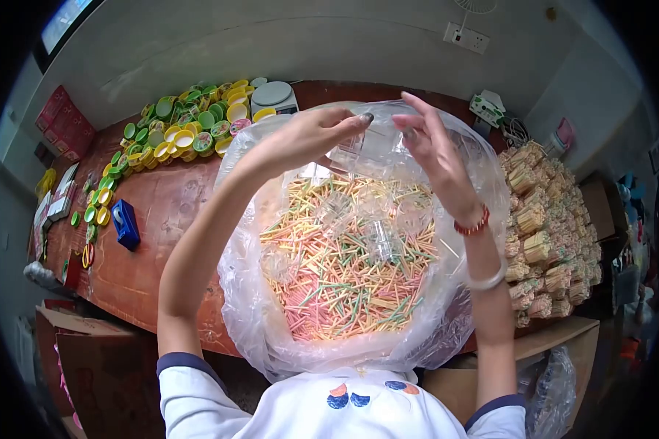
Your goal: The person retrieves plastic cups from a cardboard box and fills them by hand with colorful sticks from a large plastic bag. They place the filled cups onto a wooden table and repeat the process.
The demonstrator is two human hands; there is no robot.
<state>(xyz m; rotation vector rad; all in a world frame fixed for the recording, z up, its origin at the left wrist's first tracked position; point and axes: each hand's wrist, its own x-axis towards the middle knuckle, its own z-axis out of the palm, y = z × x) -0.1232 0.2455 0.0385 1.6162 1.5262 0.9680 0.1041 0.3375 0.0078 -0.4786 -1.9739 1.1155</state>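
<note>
A large clear plastic bag (245, 307) lies wide, full of thin short pastel sticks (344, 293) in pink, yellow, green and orange. Several clear plastic containers (382, 241) rest on top of the sticks. Over the bag's far side, my left hand (322, 139) curls round a clear plastic container (353, 143), whose outline is hard to make out against the bag. My right hand (436, 150) is raised opposite it, fingers apart, with nothing visibly gripped.
Yellow and green round tubs (187, 139) are heaped at the back left beside a white scale (272, 95). A blue tape dispenser (125, 224) sits on the reddish table (165, 205). Bundled sticks (538, 219) are stacked at the right. Cardboard boxes (113, 366) stand below.
</note>
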